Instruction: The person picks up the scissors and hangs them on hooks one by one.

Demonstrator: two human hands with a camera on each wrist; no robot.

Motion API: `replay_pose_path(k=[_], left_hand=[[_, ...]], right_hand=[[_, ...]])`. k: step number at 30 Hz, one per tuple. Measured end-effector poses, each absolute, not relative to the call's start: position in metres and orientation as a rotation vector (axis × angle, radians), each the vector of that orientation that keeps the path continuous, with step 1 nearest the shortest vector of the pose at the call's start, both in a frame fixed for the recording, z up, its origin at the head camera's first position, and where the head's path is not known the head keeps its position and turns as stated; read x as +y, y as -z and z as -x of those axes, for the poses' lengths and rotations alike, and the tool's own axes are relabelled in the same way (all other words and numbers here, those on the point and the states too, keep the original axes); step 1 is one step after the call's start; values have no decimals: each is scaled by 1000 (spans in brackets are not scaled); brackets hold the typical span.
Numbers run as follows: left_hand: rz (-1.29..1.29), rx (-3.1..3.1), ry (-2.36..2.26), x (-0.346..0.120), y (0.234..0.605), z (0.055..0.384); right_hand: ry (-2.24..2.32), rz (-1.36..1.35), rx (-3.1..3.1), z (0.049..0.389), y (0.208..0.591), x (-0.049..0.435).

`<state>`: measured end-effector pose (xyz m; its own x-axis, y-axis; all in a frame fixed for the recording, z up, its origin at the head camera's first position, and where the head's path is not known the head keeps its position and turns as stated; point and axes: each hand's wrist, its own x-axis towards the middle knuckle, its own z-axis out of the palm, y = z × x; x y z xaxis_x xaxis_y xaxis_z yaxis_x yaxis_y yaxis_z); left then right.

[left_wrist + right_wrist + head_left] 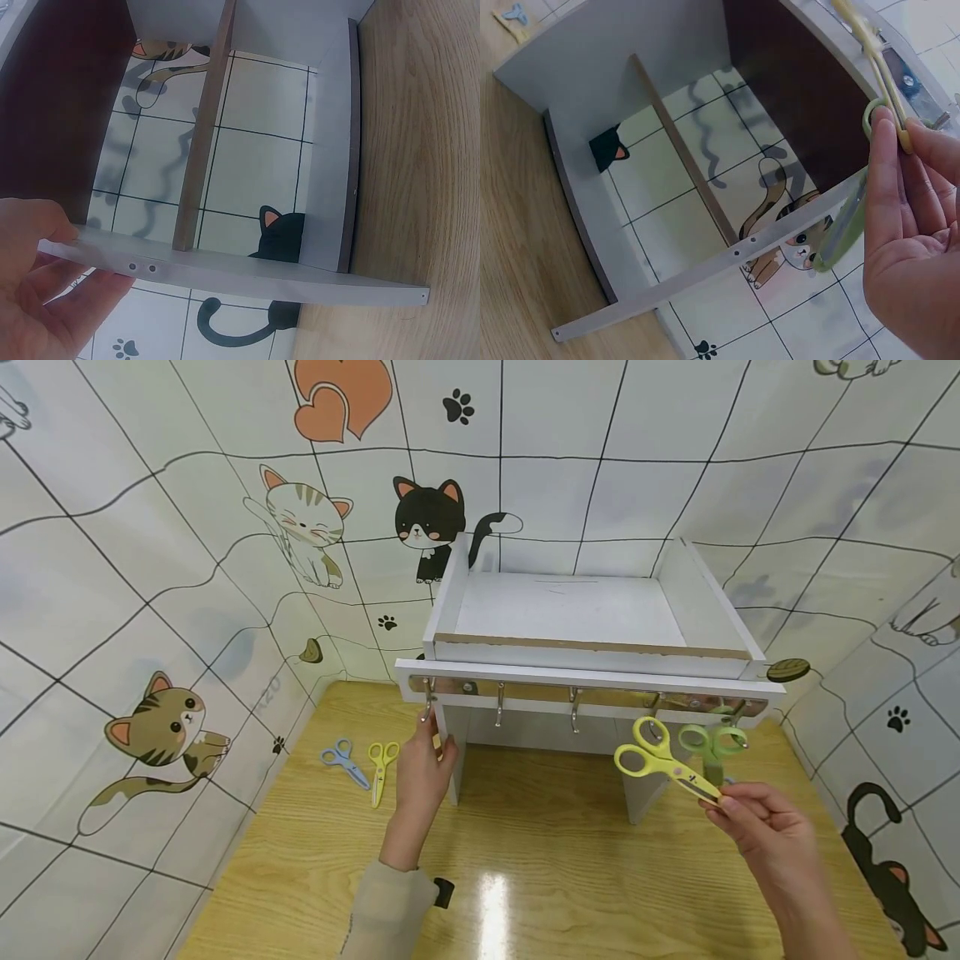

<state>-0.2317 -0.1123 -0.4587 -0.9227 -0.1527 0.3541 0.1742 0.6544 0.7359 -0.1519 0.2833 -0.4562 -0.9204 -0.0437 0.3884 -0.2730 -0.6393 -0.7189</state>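
A white shelf (570, 610) stands against the wall, with a metal hook rail (540, 695) along its front. My left hand (423, 768) holds the shelf's left side panel below the rail, thumb and fingers (97, 300) on opposite faces of the panel (247, 279). Between thumb and fingertips, my right hand (772, 835) pinches yellow scissors (678, 770) by the blade end, handle loops tilted up near a hook toward the right. Green scissors (712, 764) hang at the rightmost hook, just behind the yellow pair.
Blue scissors (349, 765) and another yellow pair of scissors (380, 768) lie on the wooden table (555, 860), left of the shelf. A small blue thing (729, 782) shows partly hidden behind the right hand. Cat-print tiled walls (570, 493) close in the back and both sides.
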Motion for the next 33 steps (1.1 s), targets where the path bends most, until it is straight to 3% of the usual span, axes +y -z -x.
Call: replay_pose_path(k=[20,33], left_hand=[[-5,-2507,1179,-111,457,230],[10,-2489,1165,-112,457,230]], right_hand=[[-2478,-456,-1726,154,470,284],[-2315,-378,-1995,160,478,316]])
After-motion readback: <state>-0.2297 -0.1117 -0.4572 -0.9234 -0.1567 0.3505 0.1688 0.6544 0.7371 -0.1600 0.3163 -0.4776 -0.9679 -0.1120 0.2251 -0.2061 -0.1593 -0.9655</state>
